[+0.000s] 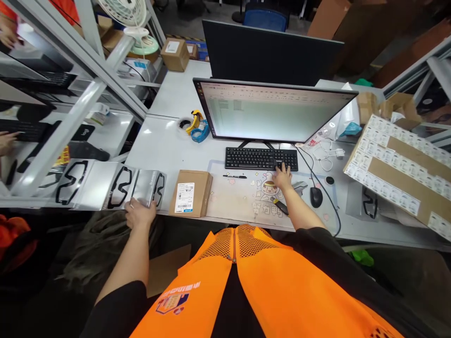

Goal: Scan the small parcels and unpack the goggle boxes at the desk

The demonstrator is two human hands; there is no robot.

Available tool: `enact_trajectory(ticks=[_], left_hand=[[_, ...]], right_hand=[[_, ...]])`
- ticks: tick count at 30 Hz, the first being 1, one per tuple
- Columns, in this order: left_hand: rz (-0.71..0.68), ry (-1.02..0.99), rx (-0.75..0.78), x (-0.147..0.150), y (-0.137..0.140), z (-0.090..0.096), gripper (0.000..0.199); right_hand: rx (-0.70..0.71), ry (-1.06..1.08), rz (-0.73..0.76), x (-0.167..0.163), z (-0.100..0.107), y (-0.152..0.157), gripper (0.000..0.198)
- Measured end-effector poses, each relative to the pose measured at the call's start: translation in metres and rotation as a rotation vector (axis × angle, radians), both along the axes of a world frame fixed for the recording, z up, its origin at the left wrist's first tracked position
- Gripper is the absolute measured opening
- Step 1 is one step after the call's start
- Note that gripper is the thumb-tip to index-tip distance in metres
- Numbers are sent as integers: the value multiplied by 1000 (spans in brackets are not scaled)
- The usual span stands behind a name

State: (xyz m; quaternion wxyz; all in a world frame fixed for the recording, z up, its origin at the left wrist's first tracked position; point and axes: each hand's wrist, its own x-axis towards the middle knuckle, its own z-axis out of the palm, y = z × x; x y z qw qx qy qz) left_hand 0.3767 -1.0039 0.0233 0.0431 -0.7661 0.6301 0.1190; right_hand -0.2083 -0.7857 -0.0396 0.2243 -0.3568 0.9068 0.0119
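My left hand (pixel 140 214) grips the near end of a silver box (pixel 143 183) with a black strap-like frame printed on it, thumb on one side and fingers on the other. This box is the rightmost in a row of similar silver boxes (pixel 95 183) along the desk's near edge. Just to its right lies a brown carton (pixel 201 192) with a white label. My right hand (pixel 283 177) rests its outstretched fingertips at the right part of a black keyboard (pixel 250 158), holding nothing. Near that wrist, a yellow and black utility knife (pixel 281 207) lies on the desk mat.
A lit monitor (pixel 264 110) stands behind the keyboard. Tape rolls (pixel 200 131) lie left of it, and a pen (pixel 235 176) below the keyboard. The mouse (pixel 316 197) and a large white-stickered carton (pixel 405 171) are on the right. Metal frame bars (pixel 70 136) separate another person's desk.
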Motion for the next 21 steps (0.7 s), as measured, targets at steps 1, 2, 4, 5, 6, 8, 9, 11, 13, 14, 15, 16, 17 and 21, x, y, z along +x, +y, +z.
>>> enact_trajectory(ticks=[1, 2, 4, 5, 6, 8, 9, 11, 13, 14, 15, 16, 17, 21], left_hand=[[-8, 16, -42, -2, 8, 3, 92], [-23, 37, -84, -6, 17, 5, 89], [-100, 89, -147, -20, 37, 7, 81], [-150, 113, -147, -31, 47, 7, 81], [-196, 131, -110, -43, 56, 6, 84], [-238, 128, 45, -69, 68, 3, 102], [-235, 114, 140, -80, 71, 2, 113], [-202, 90, 295, -96, 70, 1, 132], [-172, 91, 385, -102, 65, 3, 141], [-165, 98, 419, -103, 64, 4, 143], [-164, 107, 441, -103, 65, 6, 146], [-168, 115, 448, -104, 68, 7, 148], [-177, 121, 443, -105, 73, 7, 150], [-151, 156, 340, -119, 97, 1, 147]], right_hand=[[34, -3, 10, -1, -1, -5, 72], [61, -4, 21, -3, -1, -8, 71], [68, 9, 36, -6, -1, -11, 66], [47, 20, 34, -7, -1, -10, 63], [12, 34, 21, -6, 0, -8, 61], [-86, 62, -31, -2, 0, 0, 61], [-138, 71, -62, 2, 0, 8, 61], [-234, 80, -120, 9, -2, 29, 63], [-320, 99, -176, 13, -6, 58, 63], [-356, 117, -214, 14, -9, 74, 64], [-384, 143, -262, 13, -12, 91, 64], [-402, 170, -315, 12, -15, 108, 65], [-406, 195, -370, 9, -18, 124, 66], [-303, 187, -515, 5, -27, 164, 74]])
